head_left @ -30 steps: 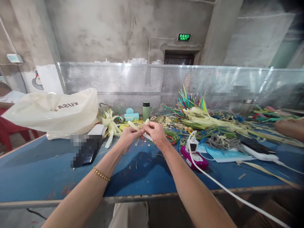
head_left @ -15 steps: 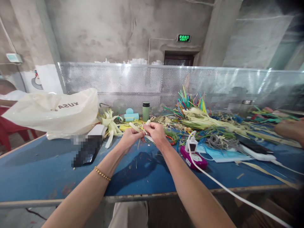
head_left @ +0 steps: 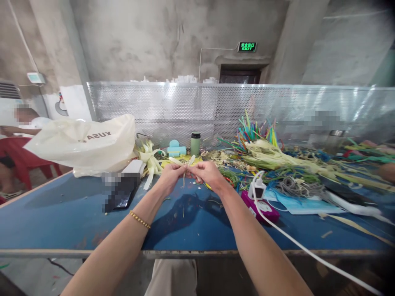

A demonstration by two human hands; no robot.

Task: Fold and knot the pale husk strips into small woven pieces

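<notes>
My left hand (head_left: 169, 176) and my right hand (head_left: 207, 173) meet above the middle of the blue table (head_left: 61, 222). Both pinch pale yellow leaf strips (head_left: 187, 163), whose ends stick up and hang down between the fingers. A gold bead bracelet (head_left: 139, 219) circles my left wrist. A pale bundle of leaves (head_left: 150, 158) lies just left of my hands. Heaps of pale and coloured strips (head_left: 271, 154) lie to their right.
A white plastic bag (head_left: 83, 144) and a dark phone (head_left: 121, 191) lie at the left. A magenta power strip (head_left: 257, 203) with a white cable (head_left: 308, 253) sits at the right. A green flask (head_left: 195, 144) stands by the perforated metal screen (head_left: 216, 107). A person (head_left: 18, 135) sits far left.
My hands have risen slightly and kept working the strips between the fingers. The view has swung left, bringing the seated person into sight.
</notes>
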